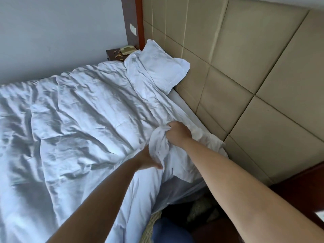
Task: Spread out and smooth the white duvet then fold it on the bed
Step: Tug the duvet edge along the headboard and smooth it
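I see the white duvet (70, 120) lying creased across the bed (185, 104), below the pillow (163, 67) at the padded headboard (245, 67). My right hand (178, 131) fists its bunched near corner; left hand (149, 159) pinches the same bunch lower.
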`<state>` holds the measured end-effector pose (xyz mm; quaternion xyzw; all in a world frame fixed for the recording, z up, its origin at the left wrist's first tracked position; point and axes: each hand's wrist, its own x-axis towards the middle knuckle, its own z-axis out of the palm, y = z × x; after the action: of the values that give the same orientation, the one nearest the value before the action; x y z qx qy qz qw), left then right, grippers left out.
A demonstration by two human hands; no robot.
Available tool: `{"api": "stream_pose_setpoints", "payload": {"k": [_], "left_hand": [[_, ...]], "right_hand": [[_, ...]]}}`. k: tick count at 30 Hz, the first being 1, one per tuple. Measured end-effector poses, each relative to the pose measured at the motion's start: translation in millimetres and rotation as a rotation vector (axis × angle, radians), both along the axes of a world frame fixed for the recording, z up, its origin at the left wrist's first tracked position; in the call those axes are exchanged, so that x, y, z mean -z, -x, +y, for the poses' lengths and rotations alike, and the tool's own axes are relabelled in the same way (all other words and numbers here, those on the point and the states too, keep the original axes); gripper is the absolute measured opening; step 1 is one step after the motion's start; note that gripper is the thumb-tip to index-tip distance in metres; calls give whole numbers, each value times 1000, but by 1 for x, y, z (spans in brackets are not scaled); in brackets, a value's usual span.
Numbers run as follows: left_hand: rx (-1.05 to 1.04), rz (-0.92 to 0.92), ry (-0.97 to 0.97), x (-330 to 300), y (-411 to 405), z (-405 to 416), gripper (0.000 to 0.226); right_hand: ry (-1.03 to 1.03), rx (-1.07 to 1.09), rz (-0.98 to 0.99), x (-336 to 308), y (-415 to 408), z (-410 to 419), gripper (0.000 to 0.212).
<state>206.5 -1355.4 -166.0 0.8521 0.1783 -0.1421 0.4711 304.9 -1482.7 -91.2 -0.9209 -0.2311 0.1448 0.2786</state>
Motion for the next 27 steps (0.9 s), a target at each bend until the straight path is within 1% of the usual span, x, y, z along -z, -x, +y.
{"api": "stream_pose_setpoints", "payload": {"k": [1, 2, 3, 5, 6, 7, 8, 9, 10, 11, 12, 14, 15, 16, 18, 19, 21, 22, 23, 24, 25, 26, 27], "left_hand": [[-50, -13, -21, 5, 7, 0, 98], [-77, -23, -70, 7, 14, 0, 95], [-66, -8, -165, 5, 19, 1, 86], [34, 51, -350, -3, 26, 1, 59], [64, 69, -350, -8, 29, 0, 47], [65, 71, -288, -10, 30, -1, 36], [40, 71, -195, -12, 32, -1, 28], [-10, 82, -99, -11, 35, -1, 23], [-69, 84, -22, -11, 38, 1, 23], [-121, 91, 24, -8, 42, 4, 26], [-161, 103, 57, -7, 46, 8, 27], [-192, 120, 67, -4, 51, 13, 28], [-191, 139, 57, -3, 52, 15, 29], [-184, 159, 48, -1, 53, 17, 28], [-151, 225, 46, 3, 57, 20, 22], [-135, 265, 67, 3, 59, 19, 19], [-108, 353, 107, -2, 66, 16, 25], [-94, 392, 116, -3, 68, 14, 30], [-77, 415, 120, -5, 71, 12, 37], [-64, 420, 112, -5, 73, 10, 45], [-52, 396, 99, -6, 77, 7, 49], [-58, 345, 85, -6, 81, 5, 50], [-72, 289, 85, -6, 85, 4, 47]], "right_hand": [[-19, 5, -20, -2, 7, 2, 30], [-14, 1, -44, -1, 12, 4, 29], [5, -15, -81, 0, 17, 4, 28], [73, -43, -148, 4, 26, 2, 26], [106, -42, -154, 6, 29, 1, 23], [133, -34, -135, 7, 31, -1, 17], [154, -28, -94, 8, 32, -3, 19], [183, -40, -24, 11, 34, -6, 38], [215, -87, 62, 15, 37, -9, 60], [256, -155, 126, 19, 41, -10, 80], [298, -227, 161, 24, 48, -9, 94], [394, -352, 157, 35, 61, -6, 112], [445, -409, 117, 41, 67, -4, 116], [477, -450, 70, 46, 72, -2, 116], [474, -485, -8, 53, 79, -1, 108], [450, -490, -20, 54, 81, -1, 108], [397, -483, 15, 53, 86, -1, 110], [383, -476, 33, 53, 88, 0, 101], [381, -459, 39, 53, 90, 0, 81], [385, -432, 25, 53, 90, 0, 58], [379, -389, 8, 51, 91, -1, 41], [351, -339, -4, 48, 93, -2, 35], [327, -294, -6, 44, 96, -3, 36]]}}
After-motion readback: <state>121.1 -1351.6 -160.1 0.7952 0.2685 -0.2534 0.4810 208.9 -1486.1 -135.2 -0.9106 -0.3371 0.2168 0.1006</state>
